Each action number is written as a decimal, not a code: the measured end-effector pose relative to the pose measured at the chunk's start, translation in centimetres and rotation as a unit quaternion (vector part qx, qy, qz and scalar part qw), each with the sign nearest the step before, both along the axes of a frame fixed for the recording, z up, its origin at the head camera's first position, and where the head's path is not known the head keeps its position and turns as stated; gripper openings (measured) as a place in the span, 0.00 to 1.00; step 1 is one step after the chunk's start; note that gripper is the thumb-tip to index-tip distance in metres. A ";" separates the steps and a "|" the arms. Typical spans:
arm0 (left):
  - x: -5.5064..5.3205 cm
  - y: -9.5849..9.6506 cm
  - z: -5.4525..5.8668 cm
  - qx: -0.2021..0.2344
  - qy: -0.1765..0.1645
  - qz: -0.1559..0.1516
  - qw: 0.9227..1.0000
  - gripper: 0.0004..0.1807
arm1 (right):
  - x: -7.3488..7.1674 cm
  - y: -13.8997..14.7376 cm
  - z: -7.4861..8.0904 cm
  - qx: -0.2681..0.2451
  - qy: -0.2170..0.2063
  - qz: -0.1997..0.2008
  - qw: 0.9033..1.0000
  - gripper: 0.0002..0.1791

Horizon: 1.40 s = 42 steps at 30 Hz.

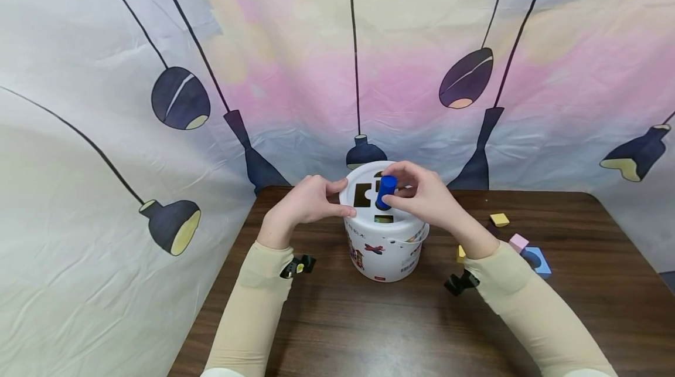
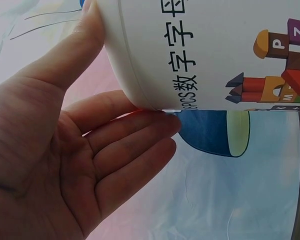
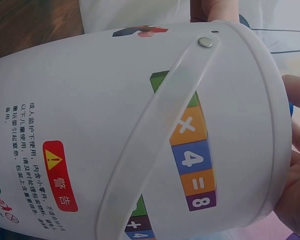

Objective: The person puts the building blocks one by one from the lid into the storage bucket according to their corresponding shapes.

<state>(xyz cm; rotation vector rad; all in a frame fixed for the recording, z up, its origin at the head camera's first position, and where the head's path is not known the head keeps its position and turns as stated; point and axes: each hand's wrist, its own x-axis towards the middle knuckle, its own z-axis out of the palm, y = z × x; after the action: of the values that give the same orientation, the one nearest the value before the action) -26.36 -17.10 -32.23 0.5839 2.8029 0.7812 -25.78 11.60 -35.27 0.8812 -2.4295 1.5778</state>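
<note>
A white bucket (image 1: 387, 257) with printed toy-block pictures stands upright on the table, its lid (image 1: 368, 172) pierced by several shaped holes. My left hand (image 1: 311, 204) holds the lid's left rim; the left wrist view has the thumb on the lid and fingers against the bucket's side. Over the lid, my right hand (image 1: 424, 194) pinches a blue cylinder block (image 1: 387, 187) between thumb and fingers. The cylinder is nearly upright, its lower end at a hole; how far it reaches in cannot be told. In the right wrist view the bucket (image 3: 90, 100) hides most of that hand.
Right of the bucket on the brown table (image 1: 369, 324) lie a yellow block (image 1: 499, 220), a pink block (image 1: 518, 242), a blue block with a round cutout (image 1: 538, 261) and another yellow piece (image 1: 461, 254), partly hidden. A patterned cloth (image 1: 316, 72) hangs behind the table.
</note>
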 end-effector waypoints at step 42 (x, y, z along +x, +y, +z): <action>-0.1 0.0 -0.2 0.011 0.006 -0.004 1.000 0.48 | 0.0 -0.1 0.1 0.026 0.001 0.007 1.000 0.18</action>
<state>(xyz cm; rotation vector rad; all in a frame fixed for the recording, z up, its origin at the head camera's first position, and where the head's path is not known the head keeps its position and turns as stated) -26.47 -17.10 -32.44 0.6044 2.8058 0.8097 -25.83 11.45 -35.21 0.9095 -2.4797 1.5241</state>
